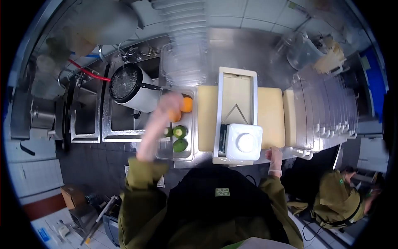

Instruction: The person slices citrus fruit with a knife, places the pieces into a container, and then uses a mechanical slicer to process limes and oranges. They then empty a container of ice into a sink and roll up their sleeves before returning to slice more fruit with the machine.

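Note:
My left hand [171,103], smeared by motion, is over a metal tray [190,143] at the oranges. One orange [188,105] shows beside the fingers and a second orange [175,115] is partly covered by the hand. Nearer to me in the tray lie several green fruits or vegetables [180,132], one with a pale cut end. In the middle, a white mandoline slicer [237,91] lies across a yellowish cutting board [271,112]. Its white hand guard [246,142] with a round knob sits at the near end. My right hand [274,158], thinly gloved, is curled at the board's front edge.
A white pot [143,97] with a black rim stands in the sink [120,124], with a black riveted handle [151,86] beside it. Clear plastic containers [184,62] stack behind the tray. Transparent panels [323,112] stand right. Another person [340,199] works at lower right.

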`<action>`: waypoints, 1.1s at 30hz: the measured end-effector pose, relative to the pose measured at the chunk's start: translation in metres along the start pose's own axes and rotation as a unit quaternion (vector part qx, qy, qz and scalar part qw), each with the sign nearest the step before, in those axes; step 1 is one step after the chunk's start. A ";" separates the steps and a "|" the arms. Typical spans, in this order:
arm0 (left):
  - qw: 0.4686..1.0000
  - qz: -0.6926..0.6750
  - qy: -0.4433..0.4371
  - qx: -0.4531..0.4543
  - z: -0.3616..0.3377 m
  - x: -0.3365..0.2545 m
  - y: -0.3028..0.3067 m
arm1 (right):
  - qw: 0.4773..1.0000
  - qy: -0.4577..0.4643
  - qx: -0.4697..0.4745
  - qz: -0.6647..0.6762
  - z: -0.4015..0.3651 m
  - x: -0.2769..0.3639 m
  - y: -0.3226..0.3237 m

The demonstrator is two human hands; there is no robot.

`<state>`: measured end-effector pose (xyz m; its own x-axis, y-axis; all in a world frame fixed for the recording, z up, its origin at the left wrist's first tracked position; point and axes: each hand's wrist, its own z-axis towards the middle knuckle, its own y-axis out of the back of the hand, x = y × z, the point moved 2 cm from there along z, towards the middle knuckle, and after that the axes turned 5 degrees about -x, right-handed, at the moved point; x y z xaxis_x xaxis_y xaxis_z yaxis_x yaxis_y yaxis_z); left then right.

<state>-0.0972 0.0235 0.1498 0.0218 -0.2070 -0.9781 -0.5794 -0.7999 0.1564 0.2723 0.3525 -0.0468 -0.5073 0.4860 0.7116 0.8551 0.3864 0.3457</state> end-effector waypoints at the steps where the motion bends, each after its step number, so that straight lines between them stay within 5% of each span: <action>1: 0.997 -0.013 -0.028 -0.066 0.042 0.003 0.026 | 1.000 0.012 -0.001 -0.003 0.000 0.008 0.000; 2: 0.981 0.044 -0.071 -0.176 0.081 -0.001 0.042 | 1.000 0.024 -0.002 -0.005 -0.002 0.019 -0.001; 4: 0.984 0.016 0.015 -0.177 0.130 -0.005 0.062 | 1.000 0.016 0.000 0.000 -0.014 0.038 -0.008; 6: 0.987 -0.012 0.109 -0.117 0.172 0.031 0.078 | 1.000 0.005 0.016 0.007 -0.016 0.030 -0.003; 9: 0.976 -0.174 0.133 -0.008 0.219 0.098 0.083 | 0.998 0.055 0.005 -0.012 -0.043 0.038 0.010; 10: 0.913 -0.366 0.165 0.075 0.243 0.130 0.089 | 0.999 0.048 -0.011 0.002 -0.047 0.039 0.016; 11: 0.628 -0.688 0.315 0.182 0.272 0.163 0.098 | 0.997 0.071 -0.011 0.005 -0.052 0.044 0.020; 12: 0.444 -0.762 0.401 0.248 0.282 0.177 0.102 | 0.996 0.091 -0.011 0.006 -0.058 0.049 0.026; 14: 0.702 -0.606 0.310 0.210 0.268 0.170 0.101 | 0.991 0.130 -0.015 0.008 -0.059 0.071 0.030; 15: 0.869 -0.423 0.177 0.186 0.237 0.135 0.094 | 0.984 0.176 -0.001 0.001 -0.062 0.092 0.028; 17: 0.966 -0.216 0.063 0.130 0.201 0.082 0.096 | 0.957 0.288 -0.001 -0.037 -0.096 0.165 -0.001; 19: 0.958 -0.235 0.137 0.087 0.189 0.061 0.103 | 0.932 0.350 0.019 -0.089 -0.134 0.237 -0.038; 21: 0.956 -0.220 0.184 0.063 0.190 0.061 0.117 | 0.882 0.448 0.148 -0.006 -0.145 0.285 -0.084; 23: 0.946 -0.228 0.219 0.072 0.190 0.058 0.124 | 0.856 0.422 0.298 -0.017 -0.135 0.331 -0.136; 26: 0.952 -0.198 0.232 -0.038 0.187 0.058 0.124 | 0.871 0.293 0.384 -0.092 -0.083 0.381 -0.241; 30: 0.990 -0.140 -0.016 -0.029 0.238 0.081 0.146 | 0.892 0.203 0.388 -0.114 0.001 0.394 -0.359; 33: 0.997 -0.079 -0.009 -0.018 0.235 -0.009 0.143 | 0.926 0.095 0.356 -0.087 0.037 0.385 -0.422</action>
<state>-0.3722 0.0436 0.1489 0.0958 -0.0676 -0.9931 -0.5407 -0.8412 0.0051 -0.2876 0.4054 0.0583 -0.5456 0.2471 0.8008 0.4409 0.8972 0.0235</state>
